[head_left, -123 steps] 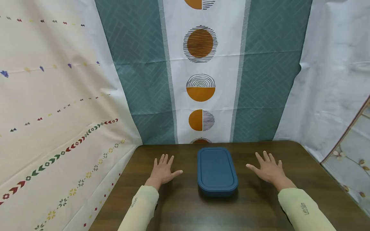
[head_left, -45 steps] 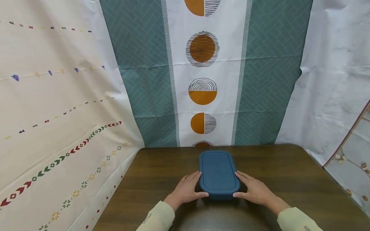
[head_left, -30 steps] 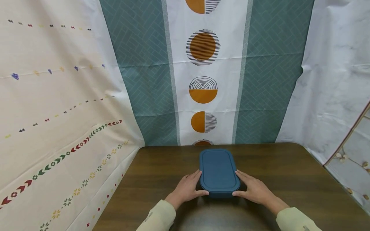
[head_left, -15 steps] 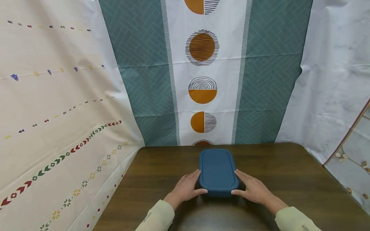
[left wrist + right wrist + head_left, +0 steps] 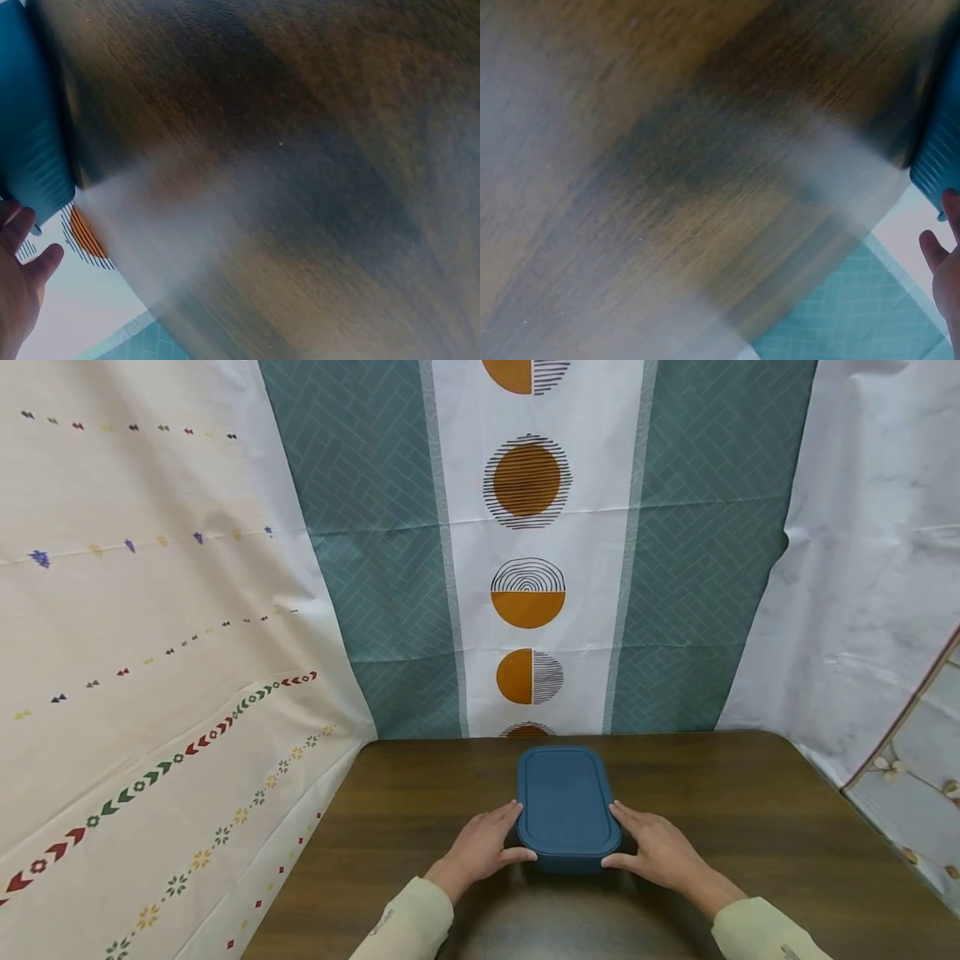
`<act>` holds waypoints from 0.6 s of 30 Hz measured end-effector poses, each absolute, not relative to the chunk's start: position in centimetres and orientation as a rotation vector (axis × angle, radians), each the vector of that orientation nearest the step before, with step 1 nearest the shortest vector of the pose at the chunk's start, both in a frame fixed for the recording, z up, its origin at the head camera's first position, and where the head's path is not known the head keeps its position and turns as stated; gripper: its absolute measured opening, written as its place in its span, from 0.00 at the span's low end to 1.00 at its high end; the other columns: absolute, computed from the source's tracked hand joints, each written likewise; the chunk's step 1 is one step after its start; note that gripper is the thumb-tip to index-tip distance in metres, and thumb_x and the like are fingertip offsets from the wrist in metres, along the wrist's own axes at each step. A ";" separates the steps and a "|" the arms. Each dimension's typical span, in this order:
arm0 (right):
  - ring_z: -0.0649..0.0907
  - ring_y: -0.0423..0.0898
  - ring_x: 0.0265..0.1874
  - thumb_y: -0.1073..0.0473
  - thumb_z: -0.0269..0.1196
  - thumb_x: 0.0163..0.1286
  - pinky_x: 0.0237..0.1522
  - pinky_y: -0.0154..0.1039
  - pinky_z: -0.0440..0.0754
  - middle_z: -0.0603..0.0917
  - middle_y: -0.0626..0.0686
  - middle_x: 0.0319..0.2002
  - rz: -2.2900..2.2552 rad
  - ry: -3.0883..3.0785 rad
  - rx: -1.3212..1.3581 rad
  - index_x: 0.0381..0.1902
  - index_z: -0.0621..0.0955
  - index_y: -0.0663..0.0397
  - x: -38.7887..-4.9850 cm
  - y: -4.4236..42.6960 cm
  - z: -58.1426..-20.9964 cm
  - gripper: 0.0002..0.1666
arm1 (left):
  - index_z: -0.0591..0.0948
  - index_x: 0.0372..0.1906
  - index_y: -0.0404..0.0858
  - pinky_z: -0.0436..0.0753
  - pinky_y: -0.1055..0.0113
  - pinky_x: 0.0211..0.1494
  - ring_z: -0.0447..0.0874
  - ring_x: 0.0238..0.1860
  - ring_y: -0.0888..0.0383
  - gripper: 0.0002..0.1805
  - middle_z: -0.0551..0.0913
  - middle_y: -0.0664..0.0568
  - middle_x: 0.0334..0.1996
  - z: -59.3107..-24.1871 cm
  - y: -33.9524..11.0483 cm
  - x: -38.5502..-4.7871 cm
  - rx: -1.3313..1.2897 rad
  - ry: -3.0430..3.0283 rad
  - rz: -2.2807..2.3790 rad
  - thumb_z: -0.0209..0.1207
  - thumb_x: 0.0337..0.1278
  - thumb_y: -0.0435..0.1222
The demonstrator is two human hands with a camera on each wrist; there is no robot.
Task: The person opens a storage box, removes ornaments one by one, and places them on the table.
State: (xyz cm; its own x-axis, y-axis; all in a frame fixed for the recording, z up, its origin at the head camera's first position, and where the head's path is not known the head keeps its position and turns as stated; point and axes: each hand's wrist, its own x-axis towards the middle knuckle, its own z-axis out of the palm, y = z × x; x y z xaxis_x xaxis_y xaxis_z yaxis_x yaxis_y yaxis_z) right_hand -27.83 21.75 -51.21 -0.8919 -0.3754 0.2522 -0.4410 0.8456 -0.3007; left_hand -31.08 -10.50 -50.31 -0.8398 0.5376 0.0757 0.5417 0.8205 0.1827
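There were two hands (image 5: pixel 477 847) (image 5: pixel 660 852), two sleeves (image 5: pixel 412 918) (image 5: pixel 761 928), one blue box (image 5: pixel 568 802), one brown table (image 5: pixel 675 772) and five round orange pictures (image 5: pixel 516 372) (image 5: pixel 527 481) (image 5: pixel 528 608) (image 5: pixel 516 677) (image 5: pixel 528 732).

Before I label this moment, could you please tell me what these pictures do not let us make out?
- Inside of the blue box: head view, hidden by its lid.
- Much of the box: both wrist views, cut off by the picture's edge.
- Part of the left hand: left wrist view, cut off by the left edge.
- Part of the right hand: right wrist view, cut off by the right edge.
- Left sleeve print: head view, too small to read.
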 end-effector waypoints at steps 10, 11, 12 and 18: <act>0.82 0.60 0.54 0.21 0.60 0.56 0.55 0.60 0.76 0.68 0.62 0.71 0.677 -2.881 0.604 0.73 0.66 0.60 -27.8 21.8 -50.7 0.61 | 0.61 0.77 0.42 0.66 0.49 0.70 0.64 0.72 0.53 0.52 0.63 0.50 0.75 -49.8 -10.6 -31.0 -0.881 -2.972 -0.344 0.46 0.56 0.73; 0.82 0.60 0.54 0.21 0.61 0.56 0.56 0.60 0.76 0.68 0.62 0.71 0.700 -2.885 0.595 0.74 0.66 0.59 -27.8 21.8 -50.6 0.61 | 0.60 0.77 0.43 0.66 0.49 0.70 0.64 0.72 0.53 0.52 0.63 0.50 0.75 -49.7 -10.6 -31.0 -0.876 -2.973 -0.373 0.46 0.57 0.72; 0.82 0.60 0.54 0.21 0.61 0.56 0.56 0.61 0.76 0.67 0.62 0.71 0.718 -2.887 0.586 0.74 0.65 0.59 -27.9 21.8 -50.4 0.61 | 0.61 0.77 0.43 0.66 0.49 0.70 0.64 0.72 0.53 0.52 0.63 0.50 0.75 -49.6 -10.7 -31.1 -0.873 -2.972 -0.402 0.47 0.57 0.72; 0.74 0.63 0.64 0.22 0.61 0.57 0.59 0.64 0.72 0.67 0.62 0.71 0.764 -2.880 0.564 0.74 0.65 0.59 -27.9 21.6 -49.6 0.61 | 0.59 0.78 0.44 0.65 0.48 0.70 0.63 0.73 0.51 0.52 0.60 0.51 0.76 -49.4 -10.9 -31.5 -0.852 -2.988 -0.595 0.47 0.57 0.72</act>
